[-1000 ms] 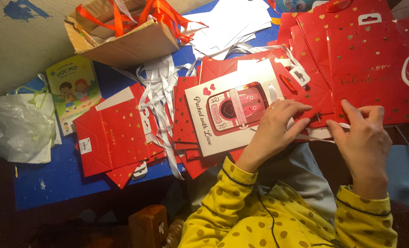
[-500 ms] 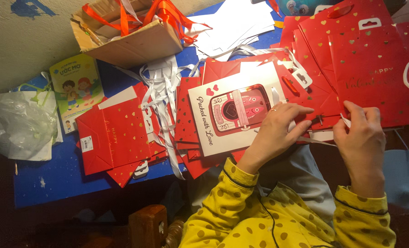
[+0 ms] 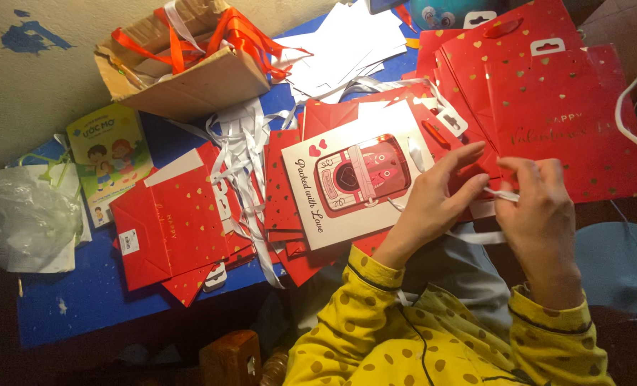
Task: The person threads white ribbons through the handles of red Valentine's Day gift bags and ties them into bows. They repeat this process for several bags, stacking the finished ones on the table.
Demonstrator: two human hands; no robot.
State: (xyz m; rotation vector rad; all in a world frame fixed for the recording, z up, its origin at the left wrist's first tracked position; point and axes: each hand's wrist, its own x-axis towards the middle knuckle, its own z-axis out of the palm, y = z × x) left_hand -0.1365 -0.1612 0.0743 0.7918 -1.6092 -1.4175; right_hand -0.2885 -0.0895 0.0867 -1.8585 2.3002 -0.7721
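My left hand (image 3: 433,204) lies on the right edge of a white gift bag (image 3: 332,207) with a red picture, which lies flat on a pile of red bags. My right hand (image 3: 540,214) is close beside it, over a red gift bag with gold hearts (image 3: 568,121). Both hands pinch a thin white ribbon (image 3: 505,194) that runs between them; another stretch of it loops below my hands. Both sleeves are yellow with dark dots.
Flat red gift bags (image 3: 175,221) cover the blue table (image 3: 82,307). A cardboard box (image 3: 190,78) of orange ribbons stands at the back, with loose white ribbons (image 3: 243,143) and white sheets (image 3: 347,43) nearby. A children's booklet (image 3: 111,161) and a clear plastic bag (image 3: 25,218) lie left.
My right hand has moved left, close to my left hand, and the white ribbon is now pinched between them. The bags have not moved.
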